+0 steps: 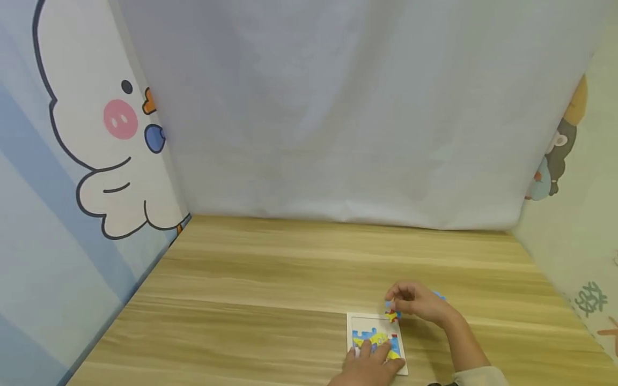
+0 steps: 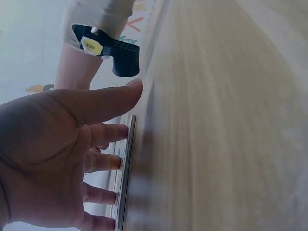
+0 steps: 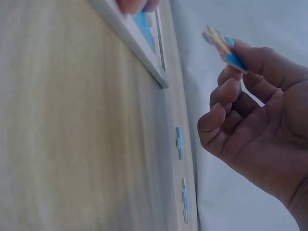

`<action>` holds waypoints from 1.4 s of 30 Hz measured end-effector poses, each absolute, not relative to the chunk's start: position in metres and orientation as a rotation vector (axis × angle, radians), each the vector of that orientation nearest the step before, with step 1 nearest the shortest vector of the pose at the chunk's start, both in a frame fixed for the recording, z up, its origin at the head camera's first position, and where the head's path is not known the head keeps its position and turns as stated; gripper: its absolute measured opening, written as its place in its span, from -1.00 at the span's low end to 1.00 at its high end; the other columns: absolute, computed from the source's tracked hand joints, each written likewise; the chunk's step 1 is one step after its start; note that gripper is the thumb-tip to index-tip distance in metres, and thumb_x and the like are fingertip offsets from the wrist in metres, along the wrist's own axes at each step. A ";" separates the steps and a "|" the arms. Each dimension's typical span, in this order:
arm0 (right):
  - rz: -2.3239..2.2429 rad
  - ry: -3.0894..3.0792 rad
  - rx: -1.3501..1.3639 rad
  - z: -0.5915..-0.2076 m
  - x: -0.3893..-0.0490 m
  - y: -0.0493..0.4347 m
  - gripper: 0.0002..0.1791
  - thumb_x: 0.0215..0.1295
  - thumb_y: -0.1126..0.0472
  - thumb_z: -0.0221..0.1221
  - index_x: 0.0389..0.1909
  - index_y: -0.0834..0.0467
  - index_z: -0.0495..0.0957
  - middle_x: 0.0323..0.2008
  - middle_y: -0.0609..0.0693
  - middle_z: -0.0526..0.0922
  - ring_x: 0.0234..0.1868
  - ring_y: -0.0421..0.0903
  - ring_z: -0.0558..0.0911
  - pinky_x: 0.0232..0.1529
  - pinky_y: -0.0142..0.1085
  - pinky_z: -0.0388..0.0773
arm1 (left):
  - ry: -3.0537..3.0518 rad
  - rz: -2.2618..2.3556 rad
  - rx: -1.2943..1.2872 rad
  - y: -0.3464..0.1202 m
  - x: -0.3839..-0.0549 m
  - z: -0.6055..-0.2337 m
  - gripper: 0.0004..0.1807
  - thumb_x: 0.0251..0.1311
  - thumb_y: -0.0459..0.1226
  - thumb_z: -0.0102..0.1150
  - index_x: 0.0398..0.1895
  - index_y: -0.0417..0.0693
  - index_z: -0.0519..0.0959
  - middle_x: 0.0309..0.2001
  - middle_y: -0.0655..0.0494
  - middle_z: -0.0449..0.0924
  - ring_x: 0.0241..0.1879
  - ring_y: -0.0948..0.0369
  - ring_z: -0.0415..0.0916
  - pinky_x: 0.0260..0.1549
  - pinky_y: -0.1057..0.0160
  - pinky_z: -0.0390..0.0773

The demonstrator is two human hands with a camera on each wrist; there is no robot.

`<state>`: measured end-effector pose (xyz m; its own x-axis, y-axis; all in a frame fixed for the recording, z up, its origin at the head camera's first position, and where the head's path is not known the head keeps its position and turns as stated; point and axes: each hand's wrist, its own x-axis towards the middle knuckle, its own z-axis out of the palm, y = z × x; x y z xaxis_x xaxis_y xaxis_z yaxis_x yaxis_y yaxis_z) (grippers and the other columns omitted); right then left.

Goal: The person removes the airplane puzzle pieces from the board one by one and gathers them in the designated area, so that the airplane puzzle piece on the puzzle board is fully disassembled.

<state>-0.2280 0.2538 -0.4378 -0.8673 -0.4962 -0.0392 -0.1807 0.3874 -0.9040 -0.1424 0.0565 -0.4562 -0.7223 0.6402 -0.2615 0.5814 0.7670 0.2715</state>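
1. One left hand (image 1: 366, 369) is seen nearest the head camera, its fingers spread and extended, nothing gripped; its fingertips are rested on the puzzle.
2. One white puzzle frame (image 1: 350, 324) is laid flat on one wood-grain table (image 1: 241, 279), partly covered by that hand.
3. Joined blue-and-yellow pieces (image 1: 357, 334) are set in its near part; their count cannot be made, several being hidden. Pale base is exposed along the far side.
4. One right hand (image 1: 425, 304) is noted: one puzzle piece (image 1: 392, 316) is pinched between thumb and forefinger, the other fingers being curled.
5. Held piece: blue, yellow and red; raised above the table, near the frame's far right corner.
6. Two loose pieces (image 3: 180, 143) are counted on the table, apart from each other and from the frame.
7. One black wrist device (image 2: 126, 57) is worn at one pale sleeve (image 1: 480, 377).
8. One grey sheet (image 1: 338, 107) is hung behind; one white cartoon character (image 1: 92, 80) is printed on the left wall.
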 end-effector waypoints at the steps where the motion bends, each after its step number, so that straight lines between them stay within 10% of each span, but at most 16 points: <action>1: -1.472 2.358 -0.582 -0.437 -0.226 0.256 -0.79 0.29 0.29 0.11 -0.16 0.36 0.48 -0.39 0.11 0.52 -0.36 -0.03 0.48 -0.33 -0.22 0.46 | 2.619 0.240 0.941 0.058 -0.142 -0.457 -0.30 -0.04 0.36 0.00 0.24 0.47 0.37 0.32 0.32 0.14 0.27 -0.03 0.12 0.06 -0.17 0.29; 42: -1.483 2.520 -0.327 -0.425 -0.202 0.331 -0.71 0.28 0.30 0.10 -0.06 0.42 0.46 -0.30 0.13 0.56 -0.30 -0.02 0.55 -0.35 -0.21 0.44 | 2.616 0.277 0.931 0.056 -0.141 -0.459 -0.31 -0.03 0.33 0.05 0.24 0.45 0.37 0.33 0.32 0.10 0.28 -0.03 0.08 0.09 -0.17 0.23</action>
<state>-0.2020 0.3312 -0.4248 -0.9557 -0.2883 -0.0590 -0.0883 0.4724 -0.8770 -0.1409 0.0560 -0.4585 -0.7231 0.6406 -0.2584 0.5722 0.7650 0.2956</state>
